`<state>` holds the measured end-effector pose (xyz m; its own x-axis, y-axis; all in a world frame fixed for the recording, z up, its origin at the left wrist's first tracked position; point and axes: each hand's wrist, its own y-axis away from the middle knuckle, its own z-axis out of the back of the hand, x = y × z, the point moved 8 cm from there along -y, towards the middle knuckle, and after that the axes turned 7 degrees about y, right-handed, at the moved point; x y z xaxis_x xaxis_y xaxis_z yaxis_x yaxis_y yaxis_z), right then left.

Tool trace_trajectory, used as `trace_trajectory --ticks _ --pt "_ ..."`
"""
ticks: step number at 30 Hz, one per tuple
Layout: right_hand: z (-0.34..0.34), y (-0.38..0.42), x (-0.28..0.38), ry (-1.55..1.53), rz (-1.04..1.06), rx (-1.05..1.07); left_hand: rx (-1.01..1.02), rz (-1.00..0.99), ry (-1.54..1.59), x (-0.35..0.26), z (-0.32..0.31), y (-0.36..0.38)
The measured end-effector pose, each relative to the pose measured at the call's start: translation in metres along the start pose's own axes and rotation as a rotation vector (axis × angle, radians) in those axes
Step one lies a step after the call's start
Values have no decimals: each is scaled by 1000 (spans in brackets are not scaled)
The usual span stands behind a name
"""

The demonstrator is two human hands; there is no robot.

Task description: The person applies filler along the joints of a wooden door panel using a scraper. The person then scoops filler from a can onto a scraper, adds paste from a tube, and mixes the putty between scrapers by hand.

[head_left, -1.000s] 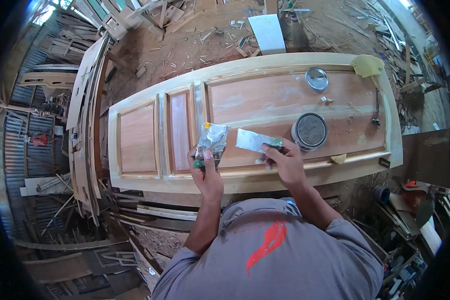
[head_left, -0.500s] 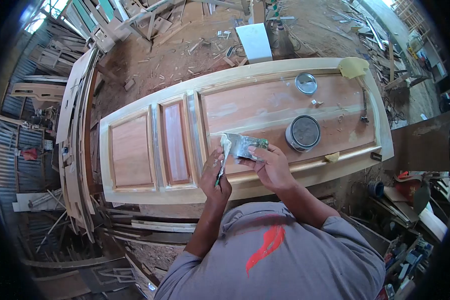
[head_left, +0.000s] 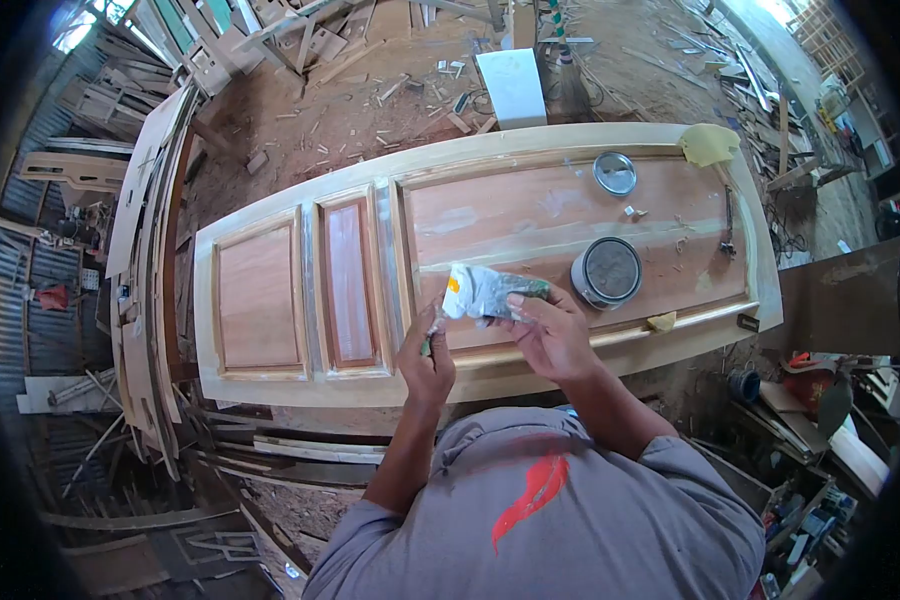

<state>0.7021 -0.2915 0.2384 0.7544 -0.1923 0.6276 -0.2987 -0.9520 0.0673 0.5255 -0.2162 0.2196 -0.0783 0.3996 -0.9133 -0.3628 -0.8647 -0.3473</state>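
Note:
My right hand (head_left: pixel 555 335) is closed around a wide, smeared putty knife (head_left: pixel 505 290), held flat over the wooden door panel. White paste (head_left: pixel 458 305) with a yellow-orange dab coats the knife's left end. My left hand (head_left: pixel 427 362) is closed just left of that end, gripping a thin, paste-smeared tool with a bit of green showing; it looks like a second putty knife turned edge-on. Beneath both hands lies the panelled wooden door (head_left: pixel 480 215). Close to my right hand, a round tin (head_left: pixel 607 272) with a grey top stands on the door.
On the door also lie a round metal lid (head_left: pixel 615 173), a small white piece (head_left: pixel 634 212), a yellow sheet (head_left: pixel 709 145), a yellowish scrap (head_left: pixel 661 322) and a thin dark tool (head_left: pixel 728 225). Stacked boards (head_left: pixel 148 260) stand at the left; wood scraps litter the ground beyond.
The right-hand putty knife has turned so its paste-covered face and the yellow-orange dab show. My left hand has moved slightly down and left, and its tool shows less.

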Motion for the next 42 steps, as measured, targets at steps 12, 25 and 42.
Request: trace_trajectory --ticks 12,25,42 --pt "-39 1 65 1656 526 512 -34 833 1068 0 -13 -1" --pt "-2 1 90 1083 156 165 27 745 1093 -6 -1 -6" --pt "40 -11 6 362 -172 165 36 887 860 17 28 -26"
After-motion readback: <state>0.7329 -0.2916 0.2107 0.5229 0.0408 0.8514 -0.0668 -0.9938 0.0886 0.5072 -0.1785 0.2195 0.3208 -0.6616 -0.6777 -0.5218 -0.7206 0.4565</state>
